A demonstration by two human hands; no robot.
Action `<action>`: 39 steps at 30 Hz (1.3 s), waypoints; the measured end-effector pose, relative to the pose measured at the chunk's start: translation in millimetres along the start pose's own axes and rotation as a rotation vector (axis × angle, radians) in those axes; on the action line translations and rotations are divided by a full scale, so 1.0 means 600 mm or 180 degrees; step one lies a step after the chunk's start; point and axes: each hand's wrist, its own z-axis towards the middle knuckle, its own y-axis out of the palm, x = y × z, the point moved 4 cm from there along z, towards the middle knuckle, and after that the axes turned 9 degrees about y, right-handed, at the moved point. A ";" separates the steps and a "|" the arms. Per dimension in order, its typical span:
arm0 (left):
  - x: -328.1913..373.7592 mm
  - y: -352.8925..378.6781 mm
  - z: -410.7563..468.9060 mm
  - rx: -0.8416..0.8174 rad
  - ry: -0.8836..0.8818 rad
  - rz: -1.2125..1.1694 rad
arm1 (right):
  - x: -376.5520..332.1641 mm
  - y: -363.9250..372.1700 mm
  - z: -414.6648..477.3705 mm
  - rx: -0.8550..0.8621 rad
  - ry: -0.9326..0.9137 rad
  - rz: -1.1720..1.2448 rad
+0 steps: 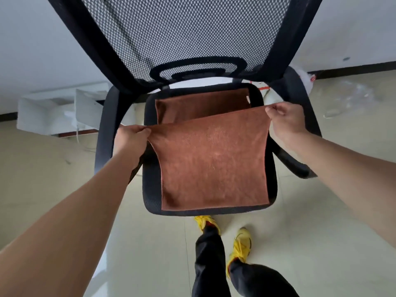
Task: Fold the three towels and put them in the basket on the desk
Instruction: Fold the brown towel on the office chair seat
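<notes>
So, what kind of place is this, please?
Probably an office or workroom: a black mesh office chair, a pale shiny floor and a white wall with dark skirting. A brown towel covers the chair seat.

A black mesh chair seat [151, 189], standing on a pale tiled floor [53, 179], carries a brown towel [214, 159] that covers it from centre to the 6 o'clock edge. More brown cloth [201, 103] lies flat toward 12 o'clock, by the backrest [182, 28], with a small white tag [248, 99] at its 1 o'clock corner.
</notes>
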 end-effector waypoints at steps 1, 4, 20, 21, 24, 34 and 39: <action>-0.001 0.009 0.029 -0.0040 -0.0057 -0.0068 | -0.004 0.014 0.020 0.0051 0.0083 0.0014; -0.019 0.038 0.115 -0.0130 -0.0260 -0.0242 | -0.008 0.060 0.076 0.0230 0.0315 0.0183; -0.072 0.168 0.329 0.0331 -0.0080 -0.0278 | 0.025 0.184 0.264 0.0638 0.0333 -0.0376; -0.078 0.171 0.334 0.0365 -0.0117 -0.0245 | 0.025 0.185 0.267 0.0644 0.0261 -0.0483; -0.086 0.170 0.341 0.0440 -0.0196 -0.0148 | 0.022 0.186 0.267 0.0677 0.0130 -0.0657; -0.098 0.121 0.161 0.0576 -0.0399 0.0446 | 0.056 0.130 0.124 0.0507 0.0137 -0.1061; -0.166 0.136 -0.005 -0.0147 0.0045 0.1341 | 0.153 0.116 -0.046 -0.0141 0.0086 -0.0983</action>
